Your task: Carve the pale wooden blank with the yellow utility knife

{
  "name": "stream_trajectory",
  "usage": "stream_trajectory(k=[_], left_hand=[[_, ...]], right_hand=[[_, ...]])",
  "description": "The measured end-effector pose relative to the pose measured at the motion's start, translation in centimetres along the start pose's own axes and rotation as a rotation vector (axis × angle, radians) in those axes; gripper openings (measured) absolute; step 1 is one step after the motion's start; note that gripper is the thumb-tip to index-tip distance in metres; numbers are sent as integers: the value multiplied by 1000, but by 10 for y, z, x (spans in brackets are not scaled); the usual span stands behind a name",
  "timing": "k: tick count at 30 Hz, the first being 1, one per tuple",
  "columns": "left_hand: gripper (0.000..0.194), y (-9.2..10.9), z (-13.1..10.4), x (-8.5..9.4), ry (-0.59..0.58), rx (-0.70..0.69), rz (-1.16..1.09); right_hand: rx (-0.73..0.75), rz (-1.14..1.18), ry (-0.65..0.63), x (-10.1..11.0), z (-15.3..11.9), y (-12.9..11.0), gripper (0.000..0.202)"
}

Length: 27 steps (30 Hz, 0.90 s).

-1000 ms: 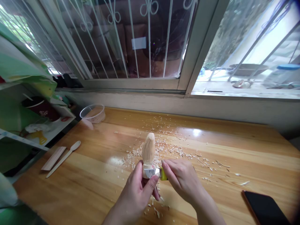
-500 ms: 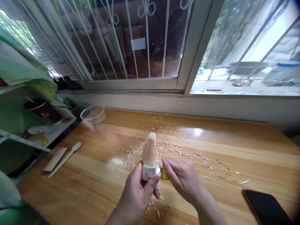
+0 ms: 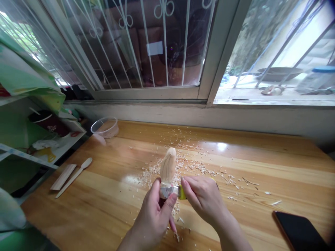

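Head camera: the left hand (image 3: 153,212) grasps a carved wooden piece (image 3: 168,167) low down, its forefinger and thumb curled around the base, while the rounded upper end stands free and nearly upright above the middle of the wooden table (image 3: 110,209). Dark grain lines run along the carved face, and a narrower neck shows just above the fingers.

The right hand (image 3: 204,197) is clenched round the yellow handle (image 3: 182,192) of a knife, its thumb lying along the near end. The knife's metal blade (image 3: 169,191) crosses the wood just below the neck, with the left thumb tip right at the blade's lower side; whether it presses on the metal cannot be told.

Pale wood shavings (image 3: 199,168) lie scattered behind, beside and below the hands. At the left of the table a wooden spoon (image 3: 74,177) lies beside a flat wood strip (image 3: 63,177), and a clear plastic bowl (image 3: 105,129) sits near the back edge. A black-screened smartphone (image 3: 300,228) lies at the near right.
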<state>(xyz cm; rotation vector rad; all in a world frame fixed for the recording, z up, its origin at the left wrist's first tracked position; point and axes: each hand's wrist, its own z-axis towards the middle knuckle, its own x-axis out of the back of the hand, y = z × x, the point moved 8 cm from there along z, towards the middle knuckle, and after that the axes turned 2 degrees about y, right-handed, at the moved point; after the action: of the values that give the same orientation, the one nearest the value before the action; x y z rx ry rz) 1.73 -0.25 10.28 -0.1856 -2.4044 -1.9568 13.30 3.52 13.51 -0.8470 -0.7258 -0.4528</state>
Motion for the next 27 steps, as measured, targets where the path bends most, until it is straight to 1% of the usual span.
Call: stream_trajectory(k=[3, 9, 12, 14, 17, 21, 24, 27], left_hand=[[35, 0, 1, -3, -10, 26, -81], [31, -3, 4, -7, -53, 23, -244], [30, 0, 4, -7, -52, 31, -311], [36, 3, 4, -7, -55, 37, -334], [47, 8, 1, -8, -73, 32, -345], [53, 7, -2, -7, -27, 35, -319], [51, 5, -2, -6, 19, 37, -264], [47, 4, -1, -4, 57, 31, -203]], right_hand=[[16, -24, 40, 4, 1, -2, 42], [43, -69, 90, 10, 2, -6, 43], [35, -72, 72, 10, 1, -4, 43], [20, -41, 29, 7, 0, -2, 43], [-11, 37, -55, 1, -1, 0, 44], [-55, 90, -100, -2, -2, 3, 45], [-59, 68, -71, 0, -2, 4, 44], [-41, 10, 2, 4, 0, 3, 43]])
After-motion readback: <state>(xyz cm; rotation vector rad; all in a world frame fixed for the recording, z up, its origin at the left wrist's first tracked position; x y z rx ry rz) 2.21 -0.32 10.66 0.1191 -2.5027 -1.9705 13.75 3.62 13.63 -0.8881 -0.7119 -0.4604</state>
